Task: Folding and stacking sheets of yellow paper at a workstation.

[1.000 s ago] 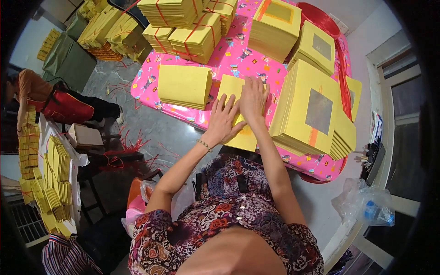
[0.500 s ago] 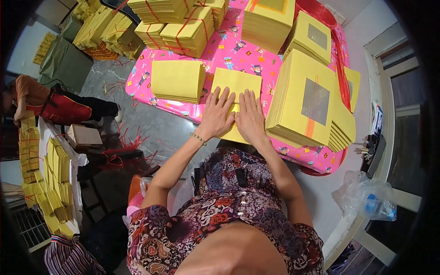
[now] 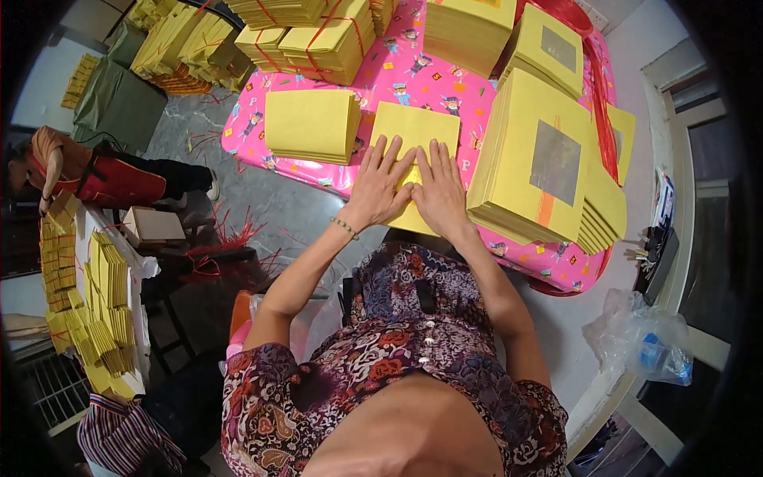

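Note:
Both hands lie flat, side by side, on a sheet of yellow paper [image 3: 417,119] at the near edge of the pink table. My left hand [image 3: 380,187], with a beaded bracelet at the wrist, has its fingers spread on the sheet's left part. My right hand [image 3: 439,191] presses beside it, fingers stretched out, its thumb close to the left thumb. A shiny patch shows between the hands, mostly covered by them. Left of the sheet sits a folded stack of yellow paper [image 3: 310,123]. On the right stands a thick stack of yellow paper [image 3: 509,155] with a grey square on top.
More yellow stacks [image 3: 469,32] and bundles tied with red string [image 3: 326,52] stand at the back of the pink tablecloth [image 3: 389,79]. Red ribbon [image 3: 602,119] hangs along the right. At far left, another person [image 3: 103,171] bends over a table of yellow bundles [image 3: 103,294].
The whole view has shifted slightly, so the table appears a little higher. My hands stay flat on the same sheet, in nearly the same place.

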A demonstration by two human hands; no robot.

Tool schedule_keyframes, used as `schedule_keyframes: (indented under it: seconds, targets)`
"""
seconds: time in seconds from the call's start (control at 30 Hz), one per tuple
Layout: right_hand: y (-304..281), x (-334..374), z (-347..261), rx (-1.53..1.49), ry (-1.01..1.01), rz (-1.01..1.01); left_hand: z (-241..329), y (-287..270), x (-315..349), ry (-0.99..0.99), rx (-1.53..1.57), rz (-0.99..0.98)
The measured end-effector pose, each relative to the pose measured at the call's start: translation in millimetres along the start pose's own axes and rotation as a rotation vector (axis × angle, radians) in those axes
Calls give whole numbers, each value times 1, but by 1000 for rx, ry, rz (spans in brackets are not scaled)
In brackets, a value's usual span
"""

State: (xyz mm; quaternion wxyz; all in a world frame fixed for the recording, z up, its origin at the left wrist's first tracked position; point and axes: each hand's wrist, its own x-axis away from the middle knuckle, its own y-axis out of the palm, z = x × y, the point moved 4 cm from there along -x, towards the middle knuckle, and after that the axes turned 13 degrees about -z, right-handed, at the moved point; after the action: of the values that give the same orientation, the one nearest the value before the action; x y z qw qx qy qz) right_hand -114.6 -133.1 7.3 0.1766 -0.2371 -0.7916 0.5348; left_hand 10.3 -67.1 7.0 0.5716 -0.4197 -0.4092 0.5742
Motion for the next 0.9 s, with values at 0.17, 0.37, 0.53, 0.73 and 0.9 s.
schedule_keyframes:
  seconds: [0.17,0.37,0.53,0.73,0.9]
  targets:
    - [2,0,0,15,-34,-24,-2,0,0,31,-71,-6]
    - [4,0,2,53,-52,-11,-4,-2,7,20,-31,9]
    - [5,-1,1,68,-54,-6,-8,0,14,-10,-28,20]
    - [7,-2,1,84,-40,-31,-10,-1,18,-18,-44,2]
    - [6,-4,-1,127,-35,-38,-11,-2,21,-57,-83,-12]
